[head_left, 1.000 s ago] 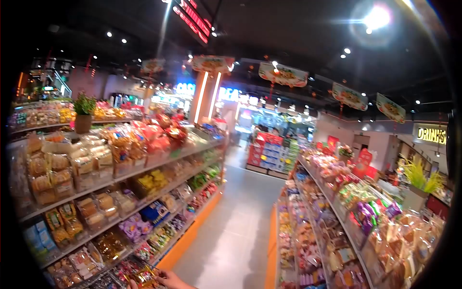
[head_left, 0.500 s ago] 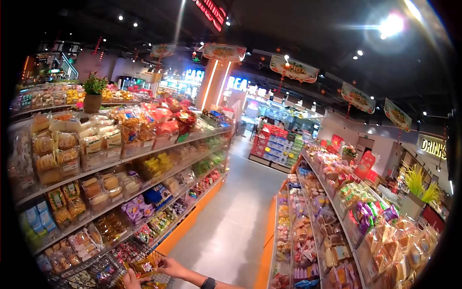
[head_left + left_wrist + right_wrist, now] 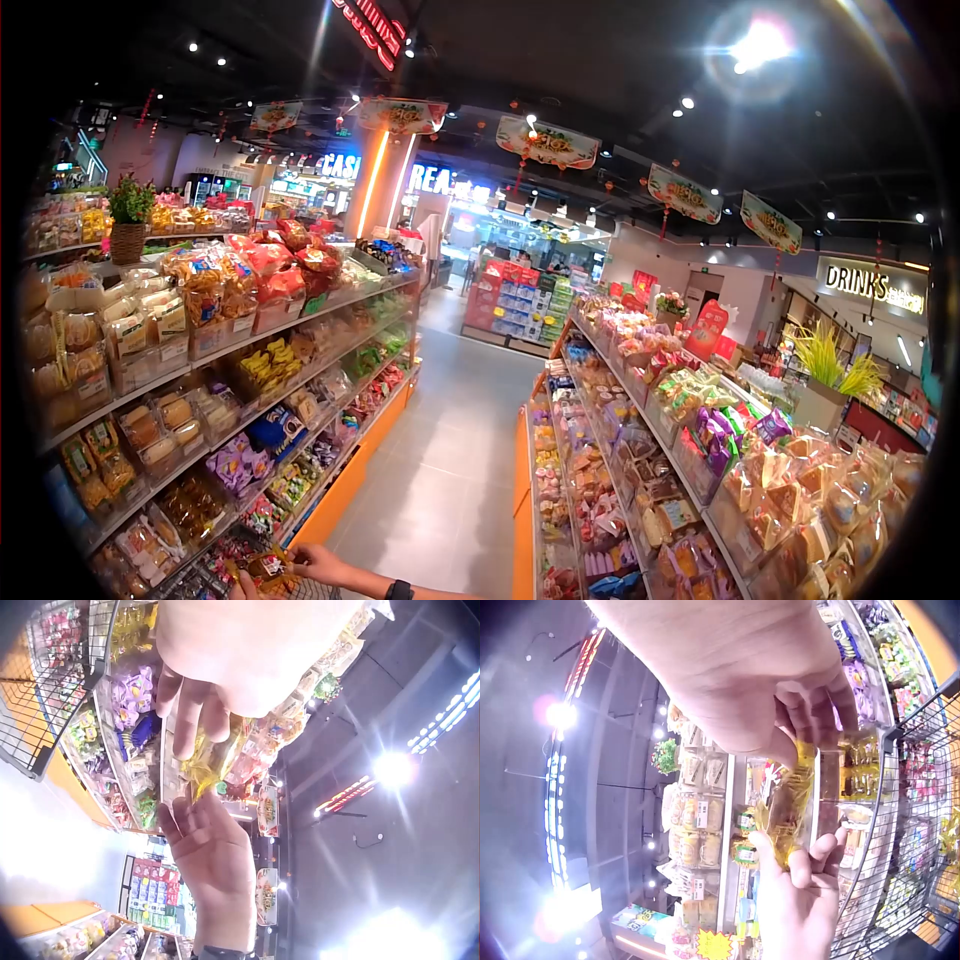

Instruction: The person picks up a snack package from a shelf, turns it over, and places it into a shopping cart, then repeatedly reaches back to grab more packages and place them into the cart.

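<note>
A gold-and-clear wrapped snack packet is held between both hands above the wire basket. My left hand pinches its lower end in the right wrist view, thumb on one side and curled fingers on the other. The right hand grips the opposite end with its fingertips, a dark band at its wrist. In the head view the packet shows at the bottom edge, with the left hand mostly cut off and the right hand beside it.
The black wire shopping basket hangs beside the hands. Tiered shelves of packaged snacks stand on the left, another stocked shelf on the right. A grey-floored aisle runs between them to stacked boxes.
The head view swings first left, then right, so the shelves shift across it. Both hands keep hold of the packet over the basket.
</note>
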Demonstrator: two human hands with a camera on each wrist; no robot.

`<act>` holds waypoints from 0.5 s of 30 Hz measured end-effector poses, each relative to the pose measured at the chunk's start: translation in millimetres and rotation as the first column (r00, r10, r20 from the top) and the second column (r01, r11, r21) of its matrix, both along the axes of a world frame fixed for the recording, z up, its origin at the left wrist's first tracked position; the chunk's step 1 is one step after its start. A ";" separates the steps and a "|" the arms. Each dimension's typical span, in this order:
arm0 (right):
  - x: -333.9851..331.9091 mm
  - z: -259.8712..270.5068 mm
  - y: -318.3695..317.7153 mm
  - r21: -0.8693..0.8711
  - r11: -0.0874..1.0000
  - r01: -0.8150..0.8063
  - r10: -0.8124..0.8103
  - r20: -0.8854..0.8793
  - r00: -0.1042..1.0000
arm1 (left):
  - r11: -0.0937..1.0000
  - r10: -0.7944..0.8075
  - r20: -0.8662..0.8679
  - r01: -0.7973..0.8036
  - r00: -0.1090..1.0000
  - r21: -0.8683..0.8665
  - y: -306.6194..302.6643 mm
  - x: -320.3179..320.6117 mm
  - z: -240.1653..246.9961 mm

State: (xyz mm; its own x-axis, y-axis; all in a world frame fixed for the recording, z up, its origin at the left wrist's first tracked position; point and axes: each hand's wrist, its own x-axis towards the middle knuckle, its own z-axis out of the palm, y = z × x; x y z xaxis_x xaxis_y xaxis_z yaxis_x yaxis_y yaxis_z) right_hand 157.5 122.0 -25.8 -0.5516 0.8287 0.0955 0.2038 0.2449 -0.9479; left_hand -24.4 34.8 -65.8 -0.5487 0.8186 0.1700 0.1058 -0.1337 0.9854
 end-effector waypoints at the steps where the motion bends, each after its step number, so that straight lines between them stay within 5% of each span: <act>1: 3.2 -2.2 3.0 -0.005 1.000 0.003 -0.003 -0.006 1.000 | 0.996 -0.049 0.104 0.056 0.993 -0.070 2.0 2.0 6.8; 2: 4.2 -5.7 3.7 -0.015 1.000 0.004 -0.005 -0.015 1.000 | 0.975 -0.155 0.235 0.187 0.959 -0.121 -3.0 1.4 13.2; 5: 10.1 4.9 0.3 -0.051 0.995 0.089 -0.089 -0.008 0.996 | 0.954 -0.213 0.215 0.250 0.953 -0.164 6.4 -4.7 2.3; 9: 9.2 -29.7 24.4 0.023 0.997 0.080 -0.077 -0.116 0.990 | 0.966 -0.211 0.172 0.231 0.962 -0.113 11.4 8.6 13.7; 13: -5.5 -26.4 51.3 0.038 0.998 0.043 -0.042 -0.013 0.999 | 0.949 -0.174 -0.069 0.148 0.982 -0.279 28.5 -14.4 0.6; 15: -17.3 -14.4 69.6 0.120 0.993 0.001 -0.005 0.030 1.000 | 0.974 -0.123 -0.089 0.103 0.988 -0.202 50.0 -26.0 -15.4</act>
